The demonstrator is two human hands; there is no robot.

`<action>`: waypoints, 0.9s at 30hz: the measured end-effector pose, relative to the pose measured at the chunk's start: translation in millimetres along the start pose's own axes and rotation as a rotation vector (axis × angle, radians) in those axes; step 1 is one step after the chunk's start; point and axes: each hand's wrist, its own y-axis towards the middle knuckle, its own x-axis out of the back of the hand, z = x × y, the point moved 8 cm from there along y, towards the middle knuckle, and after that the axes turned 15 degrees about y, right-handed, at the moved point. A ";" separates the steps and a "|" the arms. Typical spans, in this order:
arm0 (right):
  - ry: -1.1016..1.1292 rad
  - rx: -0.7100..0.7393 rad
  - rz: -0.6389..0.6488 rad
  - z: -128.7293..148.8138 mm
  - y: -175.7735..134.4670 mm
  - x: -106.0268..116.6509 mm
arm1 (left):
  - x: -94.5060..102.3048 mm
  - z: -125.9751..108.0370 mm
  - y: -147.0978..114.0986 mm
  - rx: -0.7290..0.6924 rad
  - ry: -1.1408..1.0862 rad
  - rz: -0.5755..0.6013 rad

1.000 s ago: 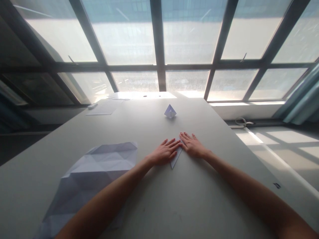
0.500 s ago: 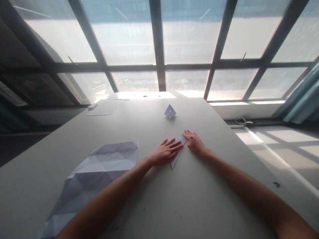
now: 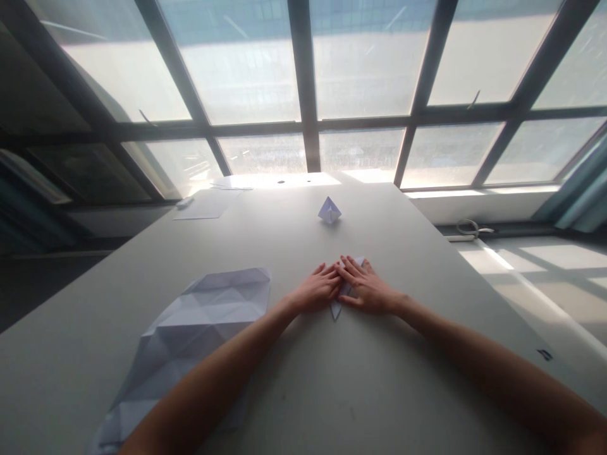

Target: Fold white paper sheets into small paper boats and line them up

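A small folded piece of white paper (image 3: 336, 311) lies flat on the table, its pointed lower tip facing me. Most of it is covered by my two hands. My left hand (image 3: 318, 289) rests on its left side with the fingers stretched out. From the right, my right hand (image 3: 367, 289) lies flat across the paper, fingers spread, its fingertips meeting or overlapping those of the left. Beyond both hands stands a folded paper shape (image 3: 329, 210) with a pointed top.
A large creased sheet of paper (image 3: 208, 322) spreads over the white table (image 3: 403, 392) at the left, partly under my left forearm. Farther back on the left lies a flat white sheet (image 3: 203, 205) with a small pale object (image 3: 184, 203). Windows line the far side.
My right hand has moved left from the paper's upper right edge onto its middle, beside the left fingers. The left hand has drawn slightly back off the paper's centre. The view has shifted a little.
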 end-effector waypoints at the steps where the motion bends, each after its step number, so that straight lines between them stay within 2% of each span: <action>1: 0.010 0.005 0.004 3.3 -0.7 -0.9 | -1.9 0.0 0.1 -0.009 0.016 0.001; 7: 0.046 0.003 0.005 13.6 -0.3 -5.4 | -2.4 -1.9 0.7 -0.011 0.046 -0.001; 13: 0.047 -0.081 -0.033 2.3 2.1 -2.7 | 5.6 -4.3 1.3 0.004 0.029 -0.002; 27: -0.058 -0.256 -0.068 -59.9 5.1 15.2 | 6.2 1.6 -0.3 0.080 -0.067 0.037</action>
